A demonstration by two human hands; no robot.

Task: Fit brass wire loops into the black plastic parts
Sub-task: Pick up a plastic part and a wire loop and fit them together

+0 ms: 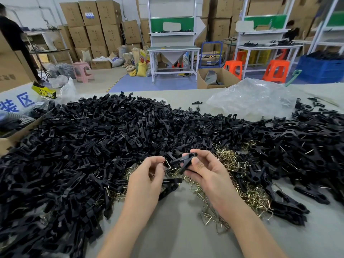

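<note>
Your left hand (147, 175) pinches a wire loop (167, 164) in its grip. Your right hand (206, 170) grips a black clip (183, 160) just beside it. More loops (247, 194) lie on the bench (176, 235) under both hands, with a heap of clips (83, 146) all around.

Stacks of brown cardboard boxes (96, 28) rise against the far white wall (33, 8), with filled sacks (138, 64) heaped on the floor at their foot. On the pale floor, partly covered by a blue mat (149, 82), stand two white-framed workbenches (174, 48) with green back panels, a blue hand trolley (211, 53) between them, orange plastic stools (275, 69), a pink stool (81, 70) and a blue crate (320, 71). An open carton (216, 78) sits just behind the grey worktable (167, 229).
</note>
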